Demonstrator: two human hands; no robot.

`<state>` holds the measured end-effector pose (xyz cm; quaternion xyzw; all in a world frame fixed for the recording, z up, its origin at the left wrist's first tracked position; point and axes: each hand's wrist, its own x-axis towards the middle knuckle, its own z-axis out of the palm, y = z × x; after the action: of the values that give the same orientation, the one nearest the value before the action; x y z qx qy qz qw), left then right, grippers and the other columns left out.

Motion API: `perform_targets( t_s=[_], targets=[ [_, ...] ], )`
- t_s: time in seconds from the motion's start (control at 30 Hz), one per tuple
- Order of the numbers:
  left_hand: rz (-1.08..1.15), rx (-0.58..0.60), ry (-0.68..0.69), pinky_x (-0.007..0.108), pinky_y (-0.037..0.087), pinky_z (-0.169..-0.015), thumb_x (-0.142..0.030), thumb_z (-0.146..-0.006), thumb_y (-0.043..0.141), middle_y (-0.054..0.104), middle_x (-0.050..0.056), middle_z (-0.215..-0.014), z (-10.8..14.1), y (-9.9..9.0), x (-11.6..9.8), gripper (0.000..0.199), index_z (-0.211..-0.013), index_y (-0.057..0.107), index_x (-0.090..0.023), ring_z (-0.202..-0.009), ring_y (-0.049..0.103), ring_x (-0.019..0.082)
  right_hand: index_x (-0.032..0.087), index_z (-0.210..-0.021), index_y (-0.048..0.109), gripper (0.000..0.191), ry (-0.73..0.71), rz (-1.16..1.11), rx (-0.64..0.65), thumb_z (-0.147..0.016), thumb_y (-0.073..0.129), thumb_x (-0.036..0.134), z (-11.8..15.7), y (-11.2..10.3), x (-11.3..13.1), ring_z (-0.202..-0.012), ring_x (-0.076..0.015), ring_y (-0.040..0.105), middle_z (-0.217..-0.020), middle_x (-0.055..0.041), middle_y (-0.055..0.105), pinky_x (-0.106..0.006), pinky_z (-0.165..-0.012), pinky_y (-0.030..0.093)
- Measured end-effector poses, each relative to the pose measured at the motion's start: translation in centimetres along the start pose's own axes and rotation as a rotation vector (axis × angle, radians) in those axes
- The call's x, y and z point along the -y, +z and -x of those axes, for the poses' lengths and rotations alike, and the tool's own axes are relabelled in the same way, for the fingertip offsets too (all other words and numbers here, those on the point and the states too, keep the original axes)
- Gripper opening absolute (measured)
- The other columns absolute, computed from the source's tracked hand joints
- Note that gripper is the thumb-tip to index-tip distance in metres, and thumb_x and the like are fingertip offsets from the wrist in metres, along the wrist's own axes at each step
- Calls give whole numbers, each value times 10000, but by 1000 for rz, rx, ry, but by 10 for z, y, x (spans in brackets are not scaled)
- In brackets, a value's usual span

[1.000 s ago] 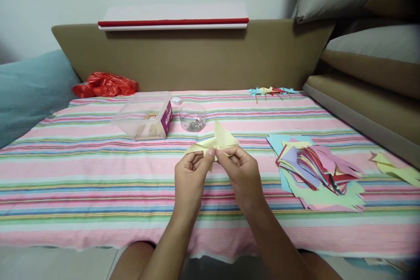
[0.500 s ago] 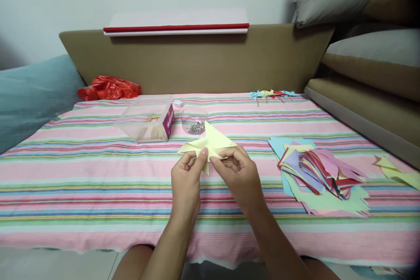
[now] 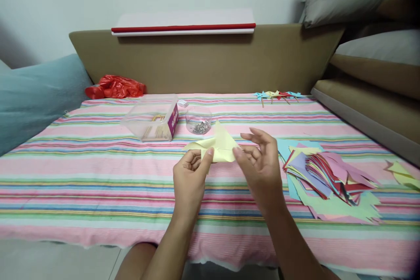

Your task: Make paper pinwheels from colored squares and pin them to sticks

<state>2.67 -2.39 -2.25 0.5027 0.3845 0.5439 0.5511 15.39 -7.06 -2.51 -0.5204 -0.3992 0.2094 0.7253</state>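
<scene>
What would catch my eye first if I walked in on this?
Probably the pale yellow folded paper at the center, pinched in the left hand, with the right hand at its other side. Next, the fanned pile of colored paper to the right, and the crumpled red plastic at the back left.

Matt yellow paper (image 3: 218, 151); glossy red plastic bag (image 3: 118, 86); striped cloth (image 3: 98, 170).

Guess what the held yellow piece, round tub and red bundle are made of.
The held yellow piece looks like matte paper: thin, folded, no shine. The round tub seems clear plastic, perhaps glass: stripes show through. The red bundle seems glossy plastic film, crinkled with highlights.
</scene>
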Motion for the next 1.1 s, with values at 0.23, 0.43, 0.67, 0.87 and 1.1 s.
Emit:
perform_targets(
  t_s=[0.23, 0.43, 0.67, 0.87, 1.1],
  targets=[
    [-98, 219, 16, 248, 460, -666, -371, -836, 761, 690, 22, -772, 2, -1, -1, 200, -791, 713, -183, -725, 615, 158, 223, -966, 779, 308, 248, -9, 264, -762, 758, 454, -6, -11, 6, -1001, -275, 664, -1067, -74, 728, -378, -838, 520],
    [-215, 290, 14, 249, 381, -571, -410, -837, 749, 597, 5, -678, 0, -8, 1, 257, -748, 685, -177, -635, 527, 140, 219, -936, 807, 231, 250, 19, 352, -760, 761, 363, -7, -18, 8, -984, -266, 679, -1067, -60, 743, -350, -811, 534],
    [-107, 321, -68, 244, 486, -704, -401, -808, 784, 723, 44, -887, -4, -12, -6, 228, -903, 735, -200, -826, 658, 179, 204, -971, 791, 277, 365, -70, 309, -742, 795, 358, -7, -17, 2, -987, -270, 698, -1039, -68, 767, -357, -829, 545],
    [48, 284, -105, 273, 513, -927, -332, -770, 830, 704, 87, -1188, 1, 3, 3, 394, -1127, 710, -214, -1149, 627, 222, 222, -962, 756, 263, 470, -536, -27, -741, 801, 357, 2, 11, 4, -1058, -246, 698, -1023, -38, 783, -351, -916, 550],
    [171, 98, 25, 246, 527, -826, -282, -834, 770, 721, 38, -1039, 12, 22, 11, 220, -1037, 713, -217, -939, 674, 166, 211, -868, 741, 187, 556, -688, 7, -731, 788, 330, 15, 31, 5, -998, -239, 708, -969, -46, 774, -370, -928, 562]
  ],
)
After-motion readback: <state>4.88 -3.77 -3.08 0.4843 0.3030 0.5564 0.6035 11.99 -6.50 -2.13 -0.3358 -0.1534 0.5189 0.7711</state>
